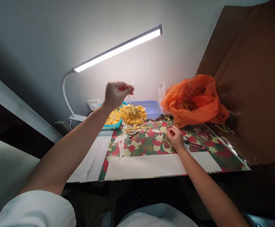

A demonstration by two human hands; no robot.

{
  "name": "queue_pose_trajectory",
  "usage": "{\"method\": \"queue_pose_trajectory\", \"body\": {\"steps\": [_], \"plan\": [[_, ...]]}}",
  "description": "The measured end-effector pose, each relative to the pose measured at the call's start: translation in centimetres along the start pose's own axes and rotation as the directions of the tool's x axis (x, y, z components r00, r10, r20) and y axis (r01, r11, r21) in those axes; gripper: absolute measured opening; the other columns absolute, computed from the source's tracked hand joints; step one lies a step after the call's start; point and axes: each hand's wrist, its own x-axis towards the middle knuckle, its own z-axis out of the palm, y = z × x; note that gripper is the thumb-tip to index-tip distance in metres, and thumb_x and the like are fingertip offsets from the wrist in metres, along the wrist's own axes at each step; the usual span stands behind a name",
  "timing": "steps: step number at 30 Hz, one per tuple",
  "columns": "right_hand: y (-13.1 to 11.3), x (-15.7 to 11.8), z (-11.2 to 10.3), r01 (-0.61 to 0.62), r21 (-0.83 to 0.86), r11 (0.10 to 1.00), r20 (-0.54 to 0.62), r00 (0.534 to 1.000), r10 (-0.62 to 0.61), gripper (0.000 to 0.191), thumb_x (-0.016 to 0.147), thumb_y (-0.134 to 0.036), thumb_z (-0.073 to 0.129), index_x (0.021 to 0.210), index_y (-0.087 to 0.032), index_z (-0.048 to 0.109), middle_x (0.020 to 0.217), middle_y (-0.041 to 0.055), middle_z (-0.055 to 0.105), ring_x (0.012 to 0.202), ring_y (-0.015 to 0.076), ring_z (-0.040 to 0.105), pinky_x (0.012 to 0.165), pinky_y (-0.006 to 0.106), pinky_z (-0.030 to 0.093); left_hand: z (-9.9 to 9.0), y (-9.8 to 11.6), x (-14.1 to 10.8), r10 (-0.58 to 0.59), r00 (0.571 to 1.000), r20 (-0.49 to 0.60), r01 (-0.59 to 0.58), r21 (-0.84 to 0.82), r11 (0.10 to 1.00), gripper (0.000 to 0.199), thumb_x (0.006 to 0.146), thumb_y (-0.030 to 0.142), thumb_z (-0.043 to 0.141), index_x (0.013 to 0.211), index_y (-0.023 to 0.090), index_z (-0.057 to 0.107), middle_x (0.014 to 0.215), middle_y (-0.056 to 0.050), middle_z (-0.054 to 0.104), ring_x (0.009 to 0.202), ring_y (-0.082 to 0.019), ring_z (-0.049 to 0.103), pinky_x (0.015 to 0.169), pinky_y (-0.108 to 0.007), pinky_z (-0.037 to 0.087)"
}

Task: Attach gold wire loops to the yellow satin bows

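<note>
My left hand (117,93) is raised over the table, its thumb and fingertips pinched on a thin pale cord (134,94). The cord runs down to a round bunch of yellow ribbon-like pieces (134,115) with golden stems spreading from its middle. Whether the bunch hangs free or rests on something, I cannot tell. Lower right, my right hand (175,137) is closed just above the table covering, and anything inside its curled fingers is hidden. A dark-and-pink tool, perhaps a cutter (194,144), lies beside its wrist. Loose golden sticks (136,128) and small silvery beads (134,134) lie below the bunch.
A teal basket (115,126) of yellow pieces stands left of a blue plastic tray (153,108). An orange bag (198,110) leans by the cardboard (248,78) at right. A lit lamp (118,50) reaches overhead. Patterned covering (149,145) lies on the table.
</note>
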Motion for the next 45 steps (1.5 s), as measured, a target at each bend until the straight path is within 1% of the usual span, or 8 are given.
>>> {"method": "queue_pose_trajectory", "body": {"steps": [8,14,19,24,33,39,42,45], "plan": [[-0.8,0.3,0.2,-0.126,0.215,0.968,0.066,0.991,0.114,0.017,0.073,-0.035,0.056,0.069,-0.019,0.061,0.075,0.0056,0.061,0.072,0.0194,0.052,0.075,0.036,0.045,-0.6,2.2,0.4,0.003,1.0,-0.007,-0.003,-0.021,1.0,0.004,0.066,0.014,0.073,0.066,0.015,0.069,0.064,-0.003,0.069,0.06,-0.013,0.066,0.067,-0.032,0.058],[-8.1,0.5,3.1,-0.317,0.53,0.786,0.33,0.931,0.153,0.054,0.091,-0.055,0.022,0.106,-0.023,0.062,0.099,0.0098,0.071,0.088,0.0239,0.066,0.073,0.043,0.054,0.4,4.2,-0.7,-0.037,0.997,0.061,0.039,-0.043,0.998,0.005,0.068,0.014,0.072,0.065,0.014,0.068,0.067,-0.003,0.07,0.061,-0.013,0.066,0.068,-0.032,0.058],[-14.7,-0.5,5.2,-0.741,0.661,-0.115,0.748,0.663,0.029,0.055,0.082,-0.065,0.034,0.11,-0.027,0.061,0.11,0.0077,0.07,0.096,0.0278,0.066,0.084,0.053,0.053,1.7,4.0,-2.7,-0.128,0.979,0.156,0.154,-0.166,0.974,0.012,0.067,0.024,0.076,0.065,0.014,0.069,0.069,-0.006,0.073,0.061,-0.014,0.067,0.068,-0.034,0.057],[-14.7,-1.0,5.9,-0.733,0.568,-0.373,0.796,0.605,0.024,0.042,0.082,-0.051,0.039,0.104,-0.026,0.065,0.111,0.0061,0.072,0.103,0.026,0.067,0.091,0.048,0.053,1.9,3.0,-3.4,-0.193,0.958,0.211,0.244,-0.252,0.937,0.013,0.067,0.027,0.077,0.066,0.015,0.072,0.068,-0.005,0.072,0.061,-0.014,0.066,0.069,-0.034,0.056],[-8.9,-1.6,5.6,-0.861,0.504,-0.071,0.848,0.478,0.228,0.032,0.085,-0.043,0.048,0.099,-0.021,0.066,0.09,0.0074,0.074,0.089,0.0237,0.07,0.078,0.04,0.057,1.7,0.7,-6.2,-0.262,0.9,0.349,0.365,-0.272,0.891,0.014,0.068,0.03,0.078,0.063,0.019,0.073,0.069,-0.006,0.073,0.063,-0.017,0.068,0.065,-0.034,0.057],[-6.1,-0.9,3.3,-0.728,0.576,0.371,0.631,0.685,0.363,0.03,0.081,-0.037,0.063,0.109,-0.026,0.067,0.124,0.0053,0.067,0.116,0.0212,0.061,0.092,0.033,0.05,2.4,-0.2,-8.3,-0.315,0.895,0.316,0.403,-0.266,0.876,0.008,0.067,0.027,0.078,0.066,0.02,0.075,0.069,-0.006,0.074,0.061,-0.017,0.069,0.063,-0.033,0.058],[-7.3,0.6,1.7,-0.49,0.588,0.644,0.537,0.832,0.142,0.036,0.08,-0.04,0.068,0.114,-0.027,0.068,0.132,0.0056,0.062,0.126,0.0249,0.054,0.102,0.04,0.044,2.8,0.0,-8.1,-0.312,0.901,0.302,0.393,-0.261,0.882,0.006,0.067,0.026,0.079,0.067,0.021,0.075,0.068,-0.005,0.074,0.062,-0.016,0.069,0.063,-0.032,0.059],[-9.5,2.5,0.6,-0.289,0.58,0.762,0.552,0.827,-0.106,0.037,0.08,-0.044,0.069,0.113,-0.028,0.069,0.131,0.005,0.064,0.126,0.0258,0.054,0.105,0.044,0.041,3.3,0.2,-7.5,-0.269,0.908,0.322,0.343,-0.2,0.918,0.008,0.067,0.028,0.08,0.066,0.021,0.075,0.068,-0.004,0.074,0.063,-0.017,0.069,0.062,-0.031,0.058]]}}
